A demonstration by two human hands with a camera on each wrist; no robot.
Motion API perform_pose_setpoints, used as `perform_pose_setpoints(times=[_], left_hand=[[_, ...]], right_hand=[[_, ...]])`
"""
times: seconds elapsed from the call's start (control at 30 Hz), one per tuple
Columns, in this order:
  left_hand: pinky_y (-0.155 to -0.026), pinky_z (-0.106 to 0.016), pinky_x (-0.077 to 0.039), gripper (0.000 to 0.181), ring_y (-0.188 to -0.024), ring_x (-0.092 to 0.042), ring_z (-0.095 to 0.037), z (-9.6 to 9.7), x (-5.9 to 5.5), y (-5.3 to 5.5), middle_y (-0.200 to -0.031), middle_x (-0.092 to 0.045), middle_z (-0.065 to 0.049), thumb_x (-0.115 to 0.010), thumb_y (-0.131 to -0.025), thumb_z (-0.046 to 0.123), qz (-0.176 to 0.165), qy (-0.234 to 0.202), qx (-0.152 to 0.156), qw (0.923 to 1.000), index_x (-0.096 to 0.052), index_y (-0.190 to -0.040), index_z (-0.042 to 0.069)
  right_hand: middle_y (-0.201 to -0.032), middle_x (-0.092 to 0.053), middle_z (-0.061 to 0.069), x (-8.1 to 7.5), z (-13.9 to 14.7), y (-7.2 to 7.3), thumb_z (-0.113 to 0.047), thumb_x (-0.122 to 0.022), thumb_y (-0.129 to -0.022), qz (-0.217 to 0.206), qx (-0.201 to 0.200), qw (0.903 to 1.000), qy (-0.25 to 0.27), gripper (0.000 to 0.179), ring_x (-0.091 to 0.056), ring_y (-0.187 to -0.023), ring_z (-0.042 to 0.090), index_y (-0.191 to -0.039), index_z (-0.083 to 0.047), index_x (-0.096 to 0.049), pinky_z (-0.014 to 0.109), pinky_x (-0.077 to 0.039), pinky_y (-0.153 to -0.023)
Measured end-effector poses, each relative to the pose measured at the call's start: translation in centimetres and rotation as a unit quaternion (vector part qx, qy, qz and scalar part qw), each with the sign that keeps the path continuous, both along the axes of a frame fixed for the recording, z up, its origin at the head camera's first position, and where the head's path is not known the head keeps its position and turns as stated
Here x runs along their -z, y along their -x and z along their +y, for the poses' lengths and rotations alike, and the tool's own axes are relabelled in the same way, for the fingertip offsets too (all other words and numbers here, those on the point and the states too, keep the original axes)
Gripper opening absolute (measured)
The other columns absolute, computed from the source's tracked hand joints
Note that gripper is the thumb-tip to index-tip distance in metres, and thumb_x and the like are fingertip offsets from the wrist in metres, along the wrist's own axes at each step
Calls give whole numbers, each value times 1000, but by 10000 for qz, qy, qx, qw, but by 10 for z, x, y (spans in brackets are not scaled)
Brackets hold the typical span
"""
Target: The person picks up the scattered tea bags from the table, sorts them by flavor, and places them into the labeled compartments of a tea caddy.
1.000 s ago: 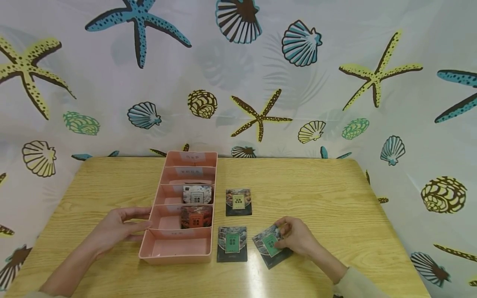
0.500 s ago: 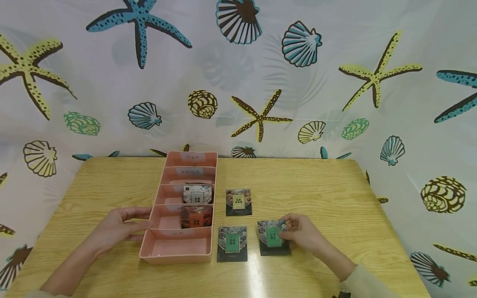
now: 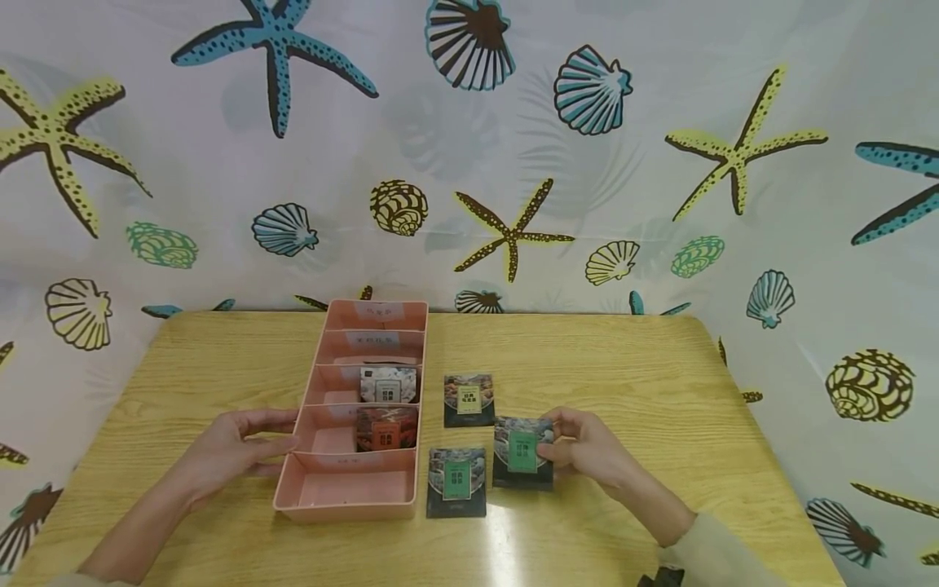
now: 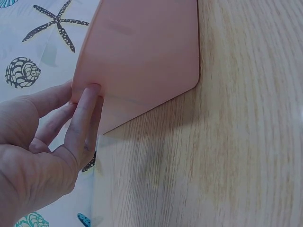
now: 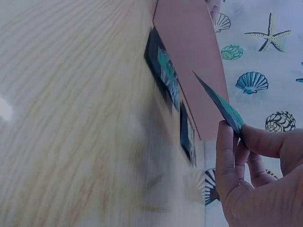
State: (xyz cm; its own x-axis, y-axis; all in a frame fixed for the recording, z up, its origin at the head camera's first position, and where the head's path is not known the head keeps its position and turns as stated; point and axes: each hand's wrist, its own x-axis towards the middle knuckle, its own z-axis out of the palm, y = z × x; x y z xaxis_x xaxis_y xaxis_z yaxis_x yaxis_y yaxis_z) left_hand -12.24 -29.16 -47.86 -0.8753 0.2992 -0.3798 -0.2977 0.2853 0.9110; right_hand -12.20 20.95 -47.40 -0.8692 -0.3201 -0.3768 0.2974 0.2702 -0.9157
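My right hand [image 3: 590, 456] pinches a dark tea sachet with a green label [image 3: 522, 453] by its right edge. In the right wrist view the sachet [image 5: 222, 105] is tilted and held above the table, between thumb and fingers. A like green-label sachet [image 3: 456, 483] lies flat beside the box, and a yellow-label sachet [image 3: 469, 399] lies behind it. The fingertips of my left hand [image 3: 233, 452] rest against the left side of a pink divided box [image 3: 345, 512]; the left wrist view shows its fingers extended on the outer wall [image 4: 142, 52].
A red sachet [image 3: 386, 429] and a white sachet [image 3: 389, 385] stand in separate compartments of the box, with another barely visible sachet edge behind them. Paper labels [image 3: 380, 310] mark the dividers. A patterned cloth [image 3: 513, 147] hangs behind the wooden table [image 3: 623, 359].
The right hand has lifted the green-label sachet, straightened it from its slant and carried it left and slightly back. The left hand and the box stay in place.
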Motion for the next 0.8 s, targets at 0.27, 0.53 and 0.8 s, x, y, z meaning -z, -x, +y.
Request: perform_pose_setpoints(times=[0.27, 0.53, 0.8], left_hand=[[-92, -36, -68, 67, -106, -74, -5, -2, 3, 1, -160, -38, -37, -67, -106, 17, 35, -26, 14, 10000, -37, -155, -17], [-92, -36, -68, 69, -105, -75, -7, 0, 1, 0, -158, -43, -35, -70, -104, 19, 17, 26, -57, 10000, -38, -155, -16], [-93, -35, -68, 69, -108, -74, -5, -2, 3, 0, -161, -37, -37, -68, -105, 18, 37, 9, -3, 10000, -37, -155, -17]], right_hand=[[-100, -59, 2, -7, -25, 0, -5, -72, -99, 210, -63, 9992, 325, 44, -63, -79, 13, -137, 5, -54, 38, -69, -75], [-98, -59, 0, -12, -55, -1, 0, -70, -99, 290, -168, 9970, 694, 39, -63, -77, 11, -134, 6, -54, 32, -67, -71], [-96, -57, -1, -17, -87, 1, 4, -68, -98, 280, -407, 9945, 923, 40, -66, -79, 9, -136, 6, -55, 28, -67, -69]])
